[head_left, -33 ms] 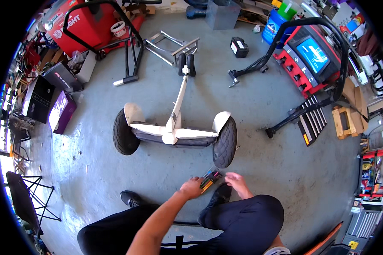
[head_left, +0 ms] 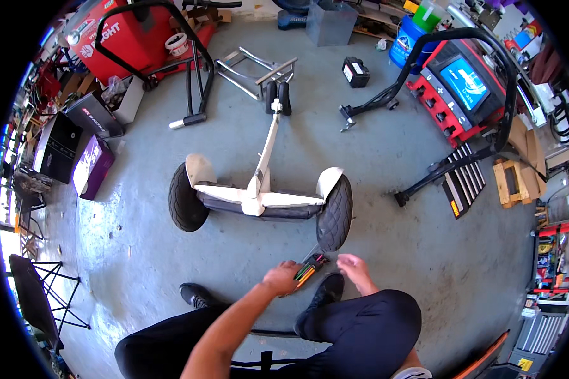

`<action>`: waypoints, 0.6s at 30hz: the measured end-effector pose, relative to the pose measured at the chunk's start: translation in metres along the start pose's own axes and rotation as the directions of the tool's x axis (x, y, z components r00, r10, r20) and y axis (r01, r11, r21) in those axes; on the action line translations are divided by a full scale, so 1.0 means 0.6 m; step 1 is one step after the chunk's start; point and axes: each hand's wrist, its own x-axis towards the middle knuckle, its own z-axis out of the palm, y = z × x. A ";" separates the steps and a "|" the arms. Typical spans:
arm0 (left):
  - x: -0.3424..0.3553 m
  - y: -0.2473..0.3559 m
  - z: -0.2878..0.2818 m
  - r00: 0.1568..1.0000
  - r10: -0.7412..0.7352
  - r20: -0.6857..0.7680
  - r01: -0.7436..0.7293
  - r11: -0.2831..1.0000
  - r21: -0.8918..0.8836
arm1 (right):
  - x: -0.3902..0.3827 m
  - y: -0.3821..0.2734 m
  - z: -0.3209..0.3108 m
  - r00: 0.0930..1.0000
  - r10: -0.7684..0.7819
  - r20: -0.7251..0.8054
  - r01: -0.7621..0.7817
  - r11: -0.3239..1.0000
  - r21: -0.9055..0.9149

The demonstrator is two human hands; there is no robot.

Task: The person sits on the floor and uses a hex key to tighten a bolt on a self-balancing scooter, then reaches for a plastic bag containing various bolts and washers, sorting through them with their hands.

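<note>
Two bare hands, both on the near side of the white two-wheeled scooter [head_left: 253, 203], close to its right wheel [head_left: 334, 218]. Left hand [head_left: 281, 278]: fingers closed round the lower end of a multicoloured tool set [head_left: 307, 271], looks like hex keys in a black holder; green, yellow, orange and pink bits showing. Set sits just short of the scooter's right wheel, tilted, upper end pointing toward that wheel. Right hand [head_left: 355, 271]: also just short of the scooter's right wheel, apart from the set, fingers half curled, thumb side toward the set. Too small to tell if the fingertips pinch anything.

Scooter upright, post leaning away from the person, black padded end [head_left: 278, 98] at the far end. Two black shoes, left [head_left: 196, 295] and right [head_left: 329, 290], on the near side of the scooter. Silver tube frame [head_left: 239, 80] beyond the scooter, a bit left. Black box-shaped block [head_left: 356, 72] beyond it, to the right. Red machine with lit screen [head_left: 464, 82] farther off, right of the scooter. Purple box [head_left: 95, 167] well left of the scooter. Folding chair [head_left: 31, 297] also left, nearer the person than the scooter. Grey floor [head_left: 411, 246] under the scooter, scuffed.
</note>
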 end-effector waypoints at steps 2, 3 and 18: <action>0.026 -0.013 -0.141 0.987 0.118 0.107 -0.127 0.988 0.086 | 0.023 -0.027 -0.026 0.987 -0.125 -0.105 0.128 0.992 0.019; 0.033 -0.033 -0.208 0.981 0.158 0.114 -0.183 0.950 0.252 | 0.025 -0.075 -0.018 0.977 -0.153 -0.147 0.163 0.985 0.061; 0.103 -0.181 -0.494 0.977 -0.118 -0.178 0.188 0.871 0.453 | 0.122 -0.395 0.028 0.730 -0.679 -0.075 0.542 0.642 -0.542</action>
